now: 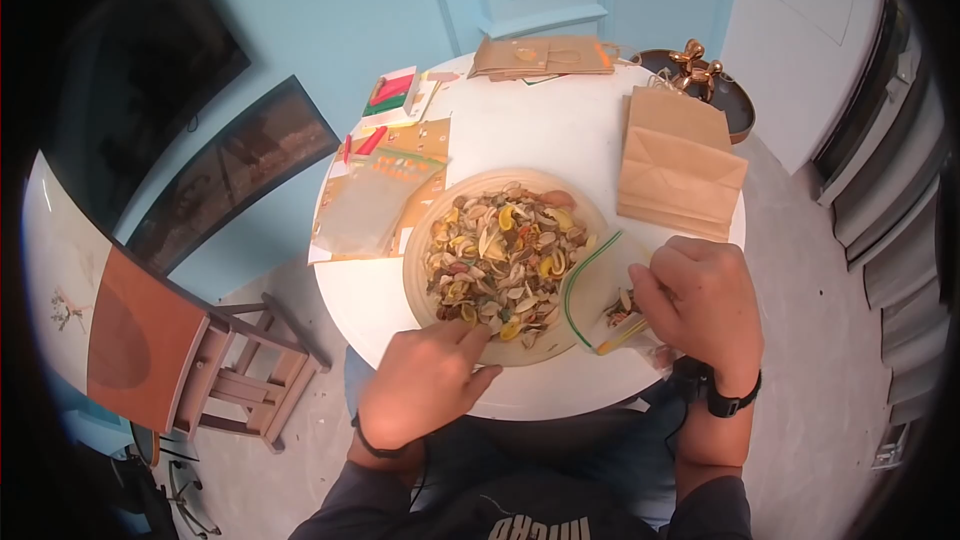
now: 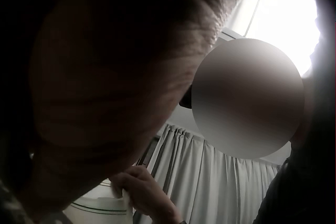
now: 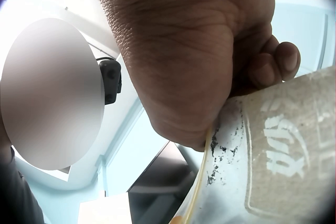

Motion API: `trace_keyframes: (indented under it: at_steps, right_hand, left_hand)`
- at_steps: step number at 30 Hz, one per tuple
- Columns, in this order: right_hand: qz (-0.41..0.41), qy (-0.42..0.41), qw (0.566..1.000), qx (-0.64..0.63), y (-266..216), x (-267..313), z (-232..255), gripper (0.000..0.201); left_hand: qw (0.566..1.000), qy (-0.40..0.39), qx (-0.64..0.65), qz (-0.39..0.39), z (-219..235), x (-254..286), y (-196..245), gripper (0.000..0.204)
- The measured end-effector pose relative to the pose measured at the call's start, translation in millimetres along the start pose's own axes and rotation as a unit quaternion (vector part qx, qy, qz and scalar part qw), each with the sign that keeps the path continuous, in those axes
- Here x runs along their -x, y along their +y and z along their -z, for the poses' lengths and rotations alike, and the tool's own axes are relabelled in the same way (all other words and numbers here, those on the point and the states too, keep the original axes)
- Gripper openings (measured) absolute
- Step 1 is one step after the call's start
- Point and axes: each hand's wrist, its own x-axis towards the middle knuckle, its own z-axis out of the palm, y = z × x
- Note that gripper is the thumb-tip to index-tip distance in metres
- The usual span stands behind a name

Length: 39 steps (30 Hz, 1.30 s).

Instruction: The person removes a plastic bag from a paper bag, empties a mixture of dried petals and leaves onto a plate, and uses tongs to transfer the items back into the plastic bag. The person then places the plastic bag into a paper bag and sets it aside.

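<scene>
A heap of potpourri point(image 1: 505, 255), with dried petals and yellow curled pieces, fills a wide round beige plate point(image 1: 418, 240). My left hand point(image 1: 420, 385) reaches over the plate's front left rim. Its fingers dip into the heap, fingertips partly hidden there, and the thumb stands apart from them. To the right, my right hand point(image 1: 705, 300) pinches the rim of a clear zip bag point(image 1: 592, 285) with a green seal line. The bag's mouth gapes toward the plate, and some potpourri lies inside. In the right wrist view, the bag's brown panel point(image 3: 294, 145) carries white lettering.
Brown paper bags point(image 1: 680, 165) stand at the table's right, more flat paper bags point(image 1: 540, 57) at the back. Another zip bag point(image 1: 375, 205) lies left of the plate, near red and green packets point(image 1: 392, 92). A wooden chair point(image 1: 245, 370) stands left of the round white table point(image 1: 350, 305).
</scene>
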Motion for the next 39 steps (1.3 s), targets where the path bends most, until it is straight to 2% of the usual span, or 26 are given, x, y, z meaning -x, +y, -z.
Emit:
trace_keyframes:
  at_steps: [2, 8, 14, 23, 32, 39]
  right_hand:
    - [0.001, 0.0, 1.0, -0.003, -1.1, -0.7, -0.6, 0.034]
    - [0.005, -0.002, 1.0, -0.004, -3.7, -4.7, -2.9, 0.034]
    - [0.01, -0.004, 1.0, -0.001, -4.2, -6.2, -6.1, 0.035]
    - [0.008, -0.001, 1.0, -0.009, -4.2, -5.7, -5.7, 0.035]
    - [0.002, -0.005, 1.0, -0.006, -5.0, -4.7, -2.1, 0.034]
    - [0.008, -0.001, 1.0, -0.01, -3.8, -3.5, -2.2, 0.031]
  left_hand:
    - [1.0, -0.006, -0.012, 0.008, -6.3, -2.4, 5.5, 0.036]
    - [0.993, -0.009, -0.056, 0.101, -7.9, -0.3, -11.1, 0.033]
    - [0.996, -0.019, -0.021, 0.079, -15.5, -7.7, -19.2, 0.031]
    - [0.997, 0.021, -0.036, 0.067, -16.3, -10.1, -18.0, 0.017]
    - [0.997, 0.015, -0.06, 0.052, -12.0, -8.8, -21.6, 0.015]
    - [0.993, 0.098, 0.005, 0.06, 5.6, -6.9, -22.0, 0.013]
